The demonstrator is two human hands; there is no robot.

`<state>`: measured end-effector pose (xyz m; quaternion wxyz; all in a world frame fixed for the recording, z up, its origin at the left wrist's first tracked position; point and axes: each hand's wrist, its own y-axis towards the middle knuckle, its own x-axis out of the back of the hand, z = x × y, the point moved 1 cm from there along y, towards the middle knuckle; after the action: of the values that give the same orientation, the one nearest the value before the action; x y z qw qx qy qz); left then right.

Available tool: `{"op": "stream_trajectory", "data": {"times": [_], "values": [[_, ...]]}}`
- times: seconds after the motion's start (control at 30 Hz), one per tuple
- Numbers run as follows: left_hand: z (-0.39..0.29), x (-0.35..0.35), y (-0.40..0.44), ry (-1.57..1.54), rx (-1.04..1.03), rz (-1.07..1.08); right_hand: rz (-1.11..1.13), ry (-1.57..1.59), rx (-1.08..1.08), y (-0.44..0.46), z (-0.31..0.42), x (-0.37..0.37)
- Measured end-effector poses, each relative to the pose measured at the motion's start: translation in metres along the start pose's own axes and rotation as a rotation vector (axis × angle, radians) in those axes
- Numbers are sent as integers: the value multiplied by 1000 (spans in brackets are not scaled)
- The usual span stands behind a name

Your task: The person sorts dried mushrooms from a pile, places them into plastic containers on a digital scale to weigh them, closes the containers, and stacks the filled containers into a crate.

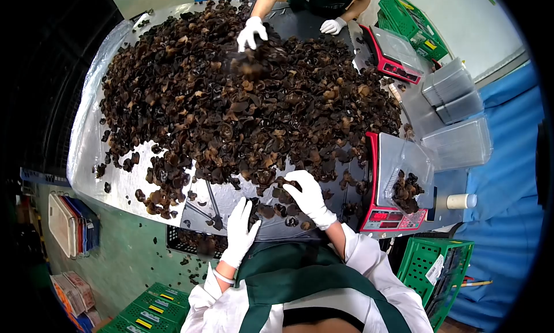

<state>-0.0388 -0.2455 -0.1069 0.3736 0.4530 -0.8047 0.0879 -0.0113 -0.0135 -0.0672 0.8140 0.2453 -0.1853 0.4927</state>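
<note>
A big heap of dark brown wood ear mushrooms [231, 108] covers much of the metal table [118, 180]. At the heap's near edge my right hand [307, 200], in a white glove, has its thumb and forefinger closed around a mushroom piece. My left hand [242, 232], also gloved, is at the table's front edge with its fingers stretched out and thumb apart. Several loose mushroom pieces [265, 210] lie between my hands. On my right, a clear plastic box [430, 174] with some mushrooms inside stands on a red scale [372, 186].
Across the table a co-worker's gloved hand [252, 33] reaches over the heap; their other hand [333, 26] rests on the table. A second scale [398, 70] and stacked clear boxes [453, 90] stand at right. A black crate [179, 239] and green crates [153, 310] sit below the table edge.
</note>
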Motion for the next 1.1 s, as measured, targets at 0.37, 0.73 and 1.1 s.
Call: {"op": "stream_trajectory", "data": {"times": [0.37, 0.73, 1.1], "values": [[-5, -1, 8, 126, -68, 29, 273, -103, 163, -19, 44, 24], [-18, -13, 17, 101, -252, 176, 151, -401, 22, -64, -13, 53], [-3, -20, 7, 115, -311, 59, 514, -688, 386, -44, -5, -8]]}}
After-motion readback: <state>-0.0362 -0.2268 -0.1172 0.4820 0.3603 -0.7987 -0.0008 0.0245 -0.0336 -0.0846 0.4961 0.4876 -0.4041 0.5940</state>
